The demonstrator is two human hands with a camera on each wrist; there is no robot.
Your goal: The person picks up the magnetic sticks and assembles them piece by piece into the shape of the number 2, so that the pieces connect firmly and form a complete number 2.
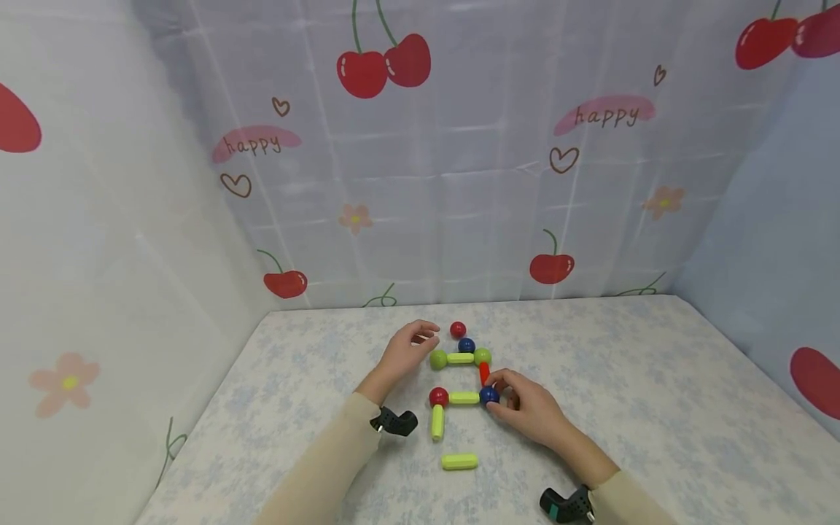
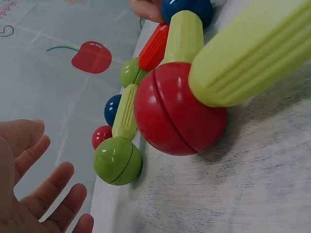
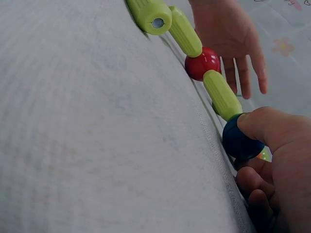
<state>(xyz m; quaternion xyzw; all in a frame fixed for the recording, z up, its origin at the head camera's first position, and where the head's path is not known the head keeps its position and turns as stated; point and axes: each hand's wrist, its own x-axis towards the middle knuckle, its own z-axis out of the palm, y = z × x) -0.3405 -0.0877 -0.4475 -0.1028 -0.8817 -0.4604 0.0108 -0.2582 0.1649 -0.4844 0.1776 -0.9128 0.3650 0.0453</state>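
My right hand (image 1: 528, 410) pinches a blue ball (image 1: 488, 395) between thumb and fingers, at the corner of a chain of balls and rods. A red rod (image 1: 484, 373) runs from that ball to a green ball (image 1: 482, 356). From there a yellow-green rod (image 1: 461, 358) leads to another green ball (image 1: 438, 359). My left hand (image 1: 405, 354) hovers just left of this green ball, fingers spread and holding nothing. Another yellow-green rod (image 1: 464, 397) joins the pinched ball to a red ball (image 1: 438, 397). One more yellow-green rod (image 1: 437, 423) points from the red ball toward me.
Behind the chain lie a blue ball (image 1: 467, 345) and a red ball (image 1: 458, 330). A loose yellow-green rod (image 1: 459, 461) lies nearer me on the patterned tabletop (image 1: 315, 379). A printed curtain (image 1: 446, 248) hangs along the back edge.
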